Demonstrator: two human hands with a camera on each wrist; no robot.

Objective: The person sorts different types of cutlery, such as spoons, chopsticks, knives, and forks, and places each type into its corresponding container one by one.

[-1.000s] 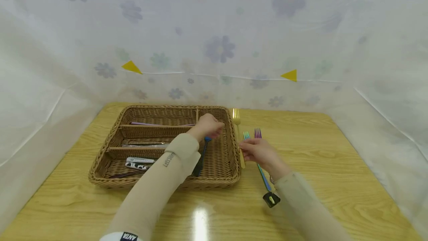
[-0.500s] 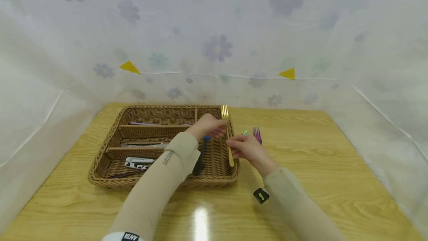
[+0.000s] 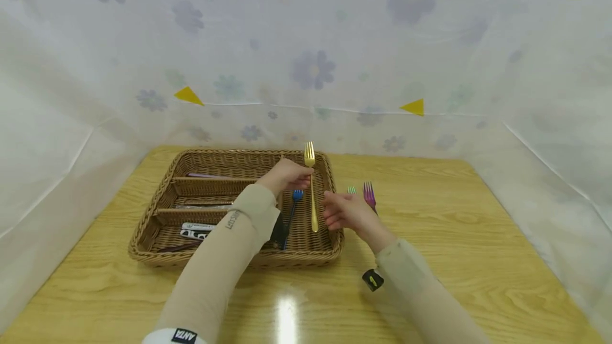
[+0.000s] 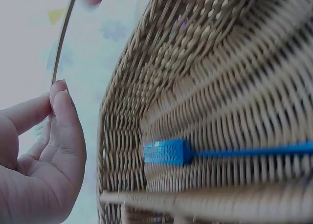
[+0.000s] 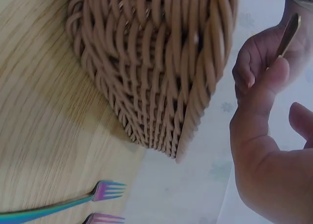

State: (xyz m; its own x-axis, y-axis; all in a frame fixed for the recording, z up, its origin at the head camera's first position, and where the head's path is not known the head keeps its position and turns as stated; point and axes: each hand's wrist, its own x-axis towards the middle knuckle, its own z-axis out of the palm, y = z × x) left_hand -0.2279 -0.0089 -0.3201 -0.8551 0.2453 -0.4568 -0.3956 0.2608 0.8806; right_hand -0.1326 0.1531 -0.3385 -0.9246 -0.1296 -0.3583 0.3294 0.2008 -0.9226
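Note:
A gold fork (image 3: 313,200) is held over the right compartment of the wicker basket (image 3: 337,246), tines pointing away from me. My left hand (image 3: 288,173) pinches it just below the tines between thumb and fingers. To the right of the fork handle is my right hand (image 3: 351,211), thumb and fingers apart, holding nothing. In the left wrist view the pinch on the thin gold handle (image 4: 62,43) shows clearly. A blue fork (image 3: 297,195) lies in that compartment beneath, partly covered by the left wrist's dark camera.
On the table right of the basket lie a rainbow fork (image 5: 110,190) and a purple fork (image 3: 368,193), partly behind the right hand. The basket's other compartments hold a purple utensil (image 3: 205,175), wrapped items and white-handled pieces (image 3: 197,226). A patterned curtain (image 3: 363,68) stands behind.
The gold fork came up from the table beside the basket and moved left over the right compartment. My left hand took hold of it; my right hand let go.

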